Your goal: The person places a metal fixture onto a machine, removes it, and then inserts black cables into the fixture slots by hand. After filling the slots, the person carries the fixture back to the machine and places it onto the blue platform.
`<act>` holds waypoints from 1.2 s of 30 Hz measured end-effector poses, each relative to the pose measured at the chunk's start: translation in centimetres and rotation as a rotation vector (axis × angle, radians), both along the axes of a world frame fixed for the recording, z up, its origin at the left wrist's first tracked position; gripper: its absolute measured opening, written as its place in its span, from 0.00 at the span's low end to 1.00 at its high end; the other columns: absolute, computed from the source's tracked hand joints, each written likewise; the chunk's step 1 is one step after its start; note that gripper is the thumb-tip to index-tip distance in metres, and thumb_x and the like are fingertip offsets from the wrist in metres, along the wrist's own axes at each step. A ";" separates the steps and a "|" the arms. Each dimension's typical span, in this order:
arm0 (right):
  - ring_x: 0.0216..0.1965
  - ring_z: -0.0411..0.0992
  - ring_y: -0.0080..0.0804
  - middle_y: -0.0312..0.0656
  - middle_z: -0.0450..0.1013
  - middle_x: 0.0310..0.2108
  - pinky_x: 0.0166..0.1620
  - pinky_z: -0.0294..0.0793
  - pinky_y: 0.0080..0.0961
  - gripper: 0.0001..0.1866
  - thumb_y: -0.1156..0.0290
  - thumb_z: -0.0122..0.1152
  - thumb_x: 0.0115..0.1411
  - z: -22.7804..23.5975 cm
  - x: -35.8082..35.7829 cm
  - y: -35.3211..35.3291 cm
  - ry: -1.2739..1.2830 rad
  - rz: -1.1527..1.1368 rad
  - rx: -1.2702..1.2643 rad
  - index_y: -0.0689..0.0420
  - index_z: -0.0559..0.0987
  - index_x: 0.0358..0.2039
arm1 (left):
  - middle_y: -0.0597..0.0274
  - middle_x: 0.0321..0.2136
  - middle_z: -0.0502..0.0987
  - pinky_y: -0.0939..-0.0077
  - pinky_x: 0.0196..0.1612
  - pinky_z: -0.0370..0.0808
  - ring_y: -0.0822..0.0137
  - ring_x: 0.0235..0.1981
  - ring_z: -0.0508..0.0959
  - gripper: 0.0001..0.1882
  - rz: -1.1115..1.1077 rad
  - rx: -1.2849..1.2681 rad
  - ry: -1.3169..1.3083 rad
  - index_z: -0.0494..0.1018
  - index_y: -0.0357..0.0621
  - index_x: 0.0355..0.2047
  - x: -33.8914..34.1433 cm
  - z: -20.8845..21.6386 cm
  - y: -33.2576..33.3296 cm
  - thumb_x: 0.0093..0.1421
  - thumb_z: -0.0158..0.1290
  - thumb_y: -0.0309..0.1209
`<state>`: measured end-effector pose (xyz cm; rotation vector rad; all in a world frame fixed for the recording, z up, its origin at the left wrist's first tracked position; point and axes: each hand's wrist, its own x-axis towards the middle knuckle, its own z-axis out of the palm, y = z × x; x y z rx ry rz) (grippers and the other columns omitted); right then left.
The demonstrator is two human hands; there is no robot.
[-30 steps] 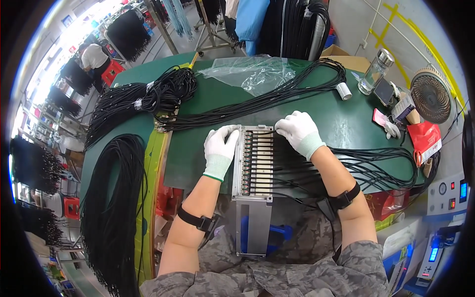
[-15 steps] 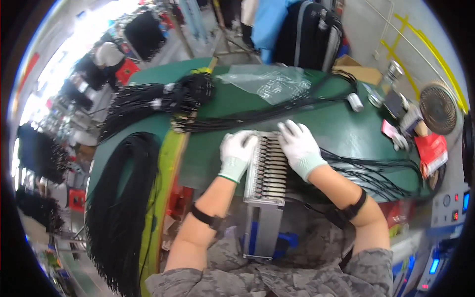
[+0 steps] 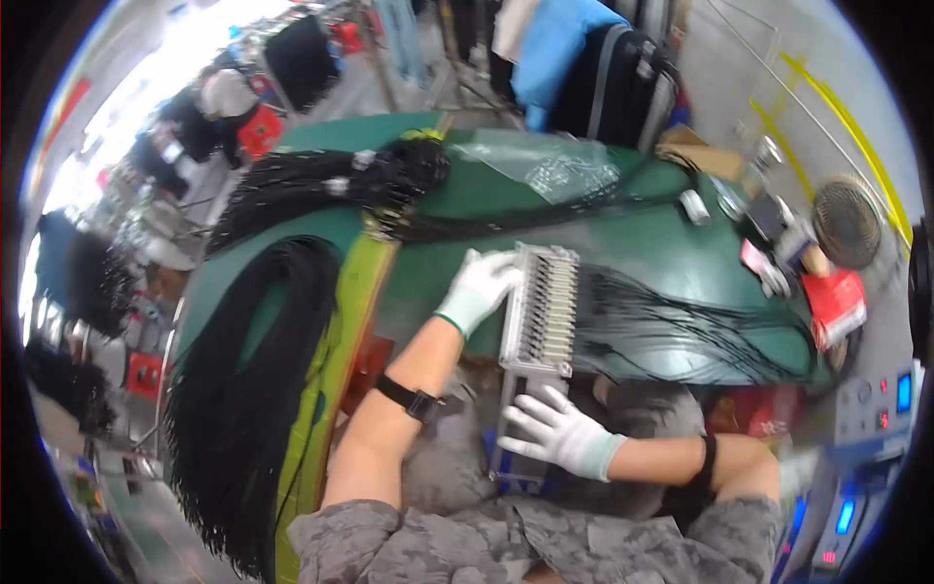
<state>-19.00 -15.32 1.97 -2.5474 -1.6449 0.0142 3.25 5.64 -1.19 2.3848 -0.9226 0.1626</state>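
In the middle stands a long metal fixture (image 3: 547,307) with a row of several narrow slots or pins, its upper part over the table edge. My left hand (image 3: 484,284), in a white glove, grips the fixture's upper left edge. Thin black cables (image 3: 681,326) run from the fixture's right side across the table, fanned out. My right hand (image 3: 559,433), also gloved, hovers by the fixture's lower part near my lap, fingers spread, holding nothing. Whether it touches the metal there I cannot tell.
On the green table (image 3: 448,268) lie a thick black cable bundle (image 3: 263,321) at left, another tied bundle (image 3: 404,175) farther back and a clear plastic bag (image 3: 555,165). A fan (image 3: 844,224) and a red packet (image 3: 835,304) are at right, near control boxes (image 3: 880,404).
My right hand has left the fixture's upper right side and come down toward my lap, its fingers spreading. The slot row looks paler, and the cables right of it show more fully. My left hand stays at the fixture.
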 end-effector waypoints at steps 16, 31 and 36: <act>0.46 0.76 0.32 0.46 0.77 0.45 0.52 0.73 0.27 0.27 0.73 0.60 0.63 7.3 12.1 -2.5 0.622 -0.915 1.012 0.62 0.67 0.62 | 0.59 0.48 0.80 0.77 0.58 0.70 0.71 0.52 0.76 0.16 0.233 -0.873 0.641 0.74 0.33 0.54 -4.2 6.7 -1.3 0.69 0.49 0.27; 0.53 0.72 0.35 0.45 0.72 0.54 0.56 0.73 0.29 0.29 0.67 0.65 0.61 6.2 3.2 -5.9 0.402 -0.981 0.802 0.59 0.71 0.62 | 0.55 0.48 0.78 0.67 0.57 0.68 0.62 0.50 0.77 0.21 -1.647 -1.051 0.540 0.74 0.39 0.53 -18.2 27.4 0.1 0.68 0.44 0.40; 0.50 0.74 0.37 0.45 0.75 0.49 0.54 0.72 0.33 0.23 0.64 0.62 0.63 6.1 -3.0 -8.1 0.345 -1.040 0.768 0.57 0.75 0.57 | 0.55 0.46 0.79 0.65 0.54 0.68 0.60 0.47 0.77 0.23 -1.902 -1.044 0.781 0.75 0.44 0.52 -18.0 26.5 -1.0 0.68 0.43 0.46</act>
